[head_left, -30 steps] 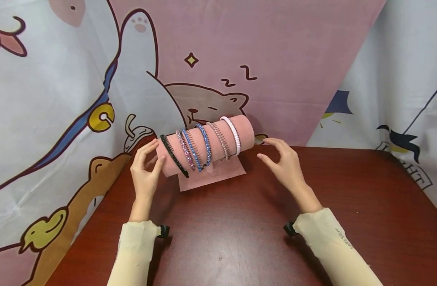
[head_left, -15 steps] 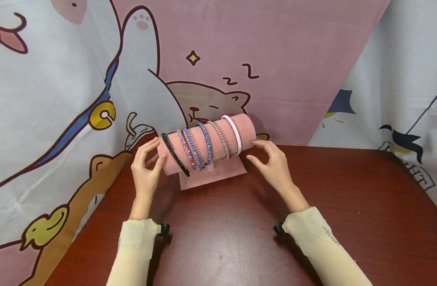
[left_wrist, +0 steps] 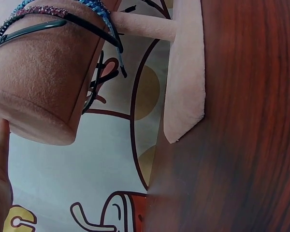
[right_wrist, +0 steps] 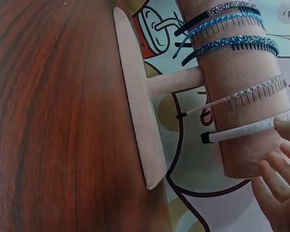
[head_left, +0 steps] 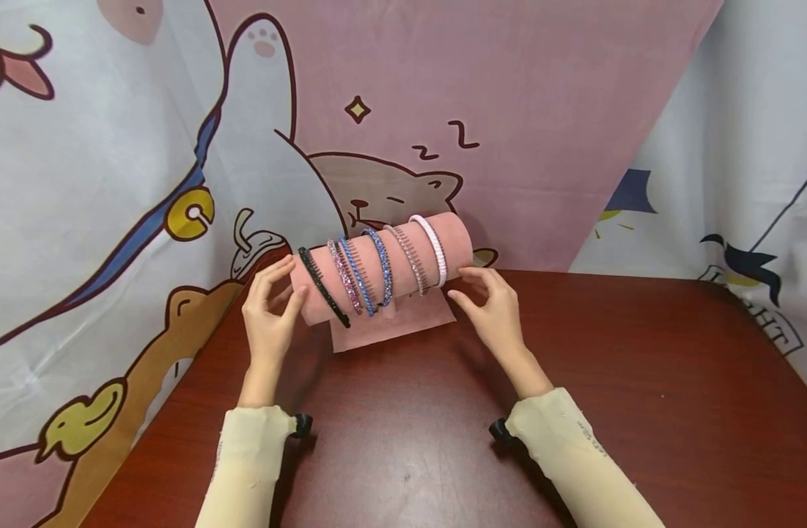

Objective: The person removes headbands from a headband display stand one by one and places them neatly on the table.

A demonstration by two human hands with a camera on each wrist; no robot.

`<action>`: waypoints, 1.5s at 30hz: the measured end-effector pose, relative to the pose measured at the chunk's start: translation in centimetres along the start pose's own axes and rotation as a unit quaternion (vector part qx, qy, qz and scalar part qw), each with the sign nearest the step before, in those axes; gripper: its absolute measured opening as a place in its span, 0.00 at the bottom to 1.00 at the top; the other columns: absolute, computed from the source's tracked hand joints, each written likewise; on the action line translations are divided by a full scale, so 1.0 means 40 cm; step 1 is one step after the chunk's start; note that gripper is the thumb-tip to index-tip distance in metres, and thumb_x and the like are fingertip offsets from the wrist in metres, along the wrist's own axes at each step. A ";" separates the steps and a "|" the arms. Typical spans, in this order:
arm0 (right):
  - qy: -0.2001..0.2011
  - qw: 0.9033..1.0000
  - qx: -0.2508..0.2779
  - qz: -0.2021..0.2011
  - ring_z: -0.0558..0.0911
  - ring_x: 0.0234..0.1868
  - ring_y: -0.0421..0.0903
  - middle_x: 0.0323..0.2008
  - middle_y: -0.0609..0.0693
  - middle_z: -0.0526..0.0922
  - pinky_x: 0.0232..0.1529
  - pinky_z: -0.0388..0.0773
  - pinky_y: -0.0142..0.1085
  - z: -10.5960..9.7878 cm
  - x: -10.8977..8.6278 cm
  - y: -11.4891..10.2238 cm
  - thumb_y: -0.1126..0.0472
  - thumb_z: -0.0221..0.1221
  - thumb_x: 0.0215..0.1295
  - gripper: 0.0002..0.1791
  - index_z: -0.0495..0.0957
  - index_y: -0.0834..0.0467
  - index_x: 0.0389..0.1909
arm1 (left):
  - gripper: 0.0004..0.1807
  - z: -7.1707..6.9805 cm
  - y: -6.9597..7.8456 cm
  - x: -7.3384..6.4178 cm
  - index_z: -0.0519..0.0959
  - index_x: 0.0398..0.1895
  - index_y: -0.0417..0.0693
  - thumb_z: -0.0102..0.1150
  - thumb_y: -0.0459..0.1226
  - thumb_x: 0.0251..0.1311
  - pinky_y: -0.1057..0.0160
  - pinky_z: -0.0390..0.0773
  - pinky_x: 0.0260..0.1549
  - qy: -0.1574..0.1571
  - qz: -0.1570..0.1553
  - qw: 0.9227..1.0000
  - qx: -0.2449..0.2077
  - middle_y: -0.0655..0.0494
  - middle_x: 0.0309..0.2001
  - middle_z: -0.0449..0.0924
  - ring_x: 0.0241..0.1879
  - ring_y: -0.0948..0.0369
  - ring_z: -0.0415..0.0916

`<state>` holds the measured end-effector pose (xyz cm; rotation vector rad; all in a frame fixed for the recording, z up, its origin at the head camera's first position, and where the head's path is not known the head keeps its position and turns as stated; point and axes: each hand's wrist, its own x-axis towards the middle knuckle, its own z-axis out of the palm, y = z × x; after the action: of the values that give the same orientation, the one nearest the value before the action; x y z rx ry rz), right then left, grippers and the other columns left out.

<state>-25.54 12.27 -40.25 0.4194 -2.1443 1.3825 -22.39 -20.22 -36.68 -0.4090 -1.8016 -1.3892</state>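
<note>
Since a second ago, the right grip (head_left: 490,308) has swung toward nine o'clock and now stands close by the near end of the pink holder (head_left: 457,240), while the left grip (head_left: 268,315) has kept its place. Left digits are spread, bent at the knuckles, tips touching the roller's end at eight o'clock. Right digits are spread too, thumb apart, between three and four o'clock of the holder; whether they touch it I cannot tell.

That holder sits at eleven o'clock on the brown counter (head_left: 403,440), its roller slanting up toward two o'clock. Along it from the nine o'clock end come a black headband (head_left: 324,288), a pink glitter headband (head_left: 344,275), a light-blue headband (head_left: 358,276), a blue glitter headband (head_left: 382,262), a clear headband (head_left: 409,253) and a white headband (head_left: 434,246). The roller partly blocks sight of the pink base (head_left: 390,334).

A cartoon backdrop (head_left: 542,110) hangs behind, two Z-shaped marks at one o'clock; just past three, a banner (head_left: 775,328) shows "GHT". The right sleeve (head_left: 575,447) bears blurred print.
</note>
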 end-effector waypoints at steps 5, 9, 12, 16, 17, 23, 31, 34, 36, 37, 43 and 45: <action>0.012 0.999 0.033 0.023 0.85 0.51 0.56 0.47 0.59 0.84 0.54 0.84 0.50 0.018 -0.008 0.003 0.64 0.72 0.55 0.20 0.81 0.64 0.50 | 0.19 -0.002 0.002 -0.005 0.79 0.52 0.28 0.64 0.22 0.56 0.72 0.82 0.52 0.002 0.000 1.000 0.003 0.35 0.58 0.78 0.59 0.60 0.77; 0.024 0.998 0.043 0.037 0.85 0.50 0.57 0.46 0.60 0.85 0.52 0.84 0.51 0.032 -0.011 0.003 0.65 0.71 0.55 0.19 0.82 0.65 0.48 | 0.19 -0.001 0.003 -0.005 0.79 0.52 0.28 0.64 0.21 0.56 0.71 0.82 0.52 0.001 0.001 1.000 0.002 0.34 0.59 0.78 0.60 0.59 0.77; 0.034 0.997 0.054 0.041 0.85 0.50 0.60 0.46 0.64 0.84 0.52 0.84 0.54 0.040 -0.014 -0.011 0.69 0.70 0.55 0.18 0.81 0.68 0.47 | 0.19 0.000 0.002 -0.005 0.79 0.53 0.28 0.64 0.21 0.56 0.72 0.82 0.52 0.000 0.001 1.000 0.002 0.34 0.58 0.78 0.60 0.60 0.77; 0.039 0.995 0.078 0.045 0.84 0.49 0.66 0.45 0.70 0.83 0.52 0.82 0.58 0.038 -0.019 -0.050 0.73 0.68 0.56 0.18 0.79 0.74 0.47 | 0.19 0.002 0.002 -0.006 0.79 0.53 0.28 0.64 0.21 0.56 0.72 0.82 0.52 -0.001 0.001 1.000 0.000 0.32 0.58 0.78 0.60 0.60 0.77; 0.039 0.995 0.084 0.047 0.83 0.49 0.67 0.45 0.71 0.82 0.52 0.82 0.58 0.037 -0.020 -0.060 0.73 0.68 0.56 0.17 0.78 0.75 0.46 | 0.19 0.002 0.001 -0.007 0.79 0.53 0.28 0.64 0.21 0.56 0.72 0.82 0.52 -0.001 0.001 1.000 -0.001 0.32 0.58 0.78 0.59 0.60 0.77; 0.046 0.991 0.108 0.065 0.84 0.48 0.69 0.43 0.74 0.82 0.52 0.82 0.59 0.045 -0.021 -0.080 0.74 0.67 0.56 0.17 0.77 0.77 0.45 | 0.19 0.002 -0.001 -0.011 0.79 0.52 0.28 0.64 0.21 0.55 0.72 0.82 0.52 0.002 0.001 1.000 -0.001 0.32 0.58 0.78 0.59 0.58 0.78; 0.075 0.984 0.136 0.082 0.84 0.46 0.67 0.42 0.72 0.83 0.52 0.82 0.59 0.067 -0.021 -0.076 0.75 0.67 0.57 0.16 0.77 0.77 0.45 | 0.19 0.001 0.002 -0.012 0.79 0.52 0.27 0.63 0.21 0.56 0.70 0.82 0.53 0.005 0.004 1.000 -0.005 0.33 0.58 0.78 0.60 0.58 0.78; 0.088 0.981 0.152 0.087 0.83 0.45 0.67 0.42 0.73 0.82 0.52 0.81 0.60 0.077 -0.021 -0.070 0.75 0.67 0.56 0.16 0.76 0.78 0.44 | 0.19 0.002 0.001 -0.013 0.79 0.52 0.27 0.63 0.21 0.56 0.70 0.82 0.53 0.006 0.005 1.000 -0.004 0.33 0.58 0.78 0.60 0.58 0.78; 0.096 0.979 0.157 0.091 0.83 0.44 0.66 0.41 0.73 0.82 0.52 0.82 0.60 0.084 -0.022 -0.065 0.76 0.67 0.56 0.17 0.76 0.79 0.44 | 0.19 0.003 0.001 -0.013 0.79 0.52 0.27 0.63 0.21 0.56 0.70 0.82 0.53 0.006 0.006 1.000 -0.004 0.33 0.58 0.78 0.60 0.59 0.78; 0.100 0.978 0.160 0.092 0.83 0.44 0.66 0.41 0.73 0.82 0.53 0.82 0.60 0.089 -0.021 -0.055 0.75 0.67 0.56 0.17 0.75 0.79 0.44 | 0.19 0.003 0.000 -0.012 0.79 0.52 0.28 0.63 0.21 0.56 0.69 0.83 0.53 0.006 0.006 1.000 -0.004 0.33 0.58 0.78 0.60 0.59 0.78; 0.121 0.975 0.155 0.103 0.83 0.45 0.63 0.42 0.71 0.82 0.53 0.82 0.58 0.124 -0.014 0.011 0.71 0.69 0.57 0.18 0.77 0.76 0.44 | 0.18 0.006 -0.002 -0.009 0.79 0.52 0.27 0.63 0.21 0.56 0.69 0.83 0.53 0.009 0.011 1.000 -0.010 0.32 0.58 0.78 0.60 0.59 0.78; 0.126 0.974 0.155 0.104 0.83 0.45 0.60 0.42 0.70 0.83 0.53 0.83 0.56 0.128 -0.012 0.019 0.69 0.70 0.56 0.17 0.78 0.74 0.44 | 0.18 0.007 -0.003 -0.007 0.79 0.52 0.27 0.63 0.21 0.56 0.70 0.83 0.53 0.010 0.012 1.000 -0.012 0.32 0.58 0.78 0.60 0.59 0.78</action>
<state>-26.96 7.92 -42.74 0.1245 -1.8113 1.7938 -22.40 -19.95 -36.97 -0.4267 -1.7591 -1.3958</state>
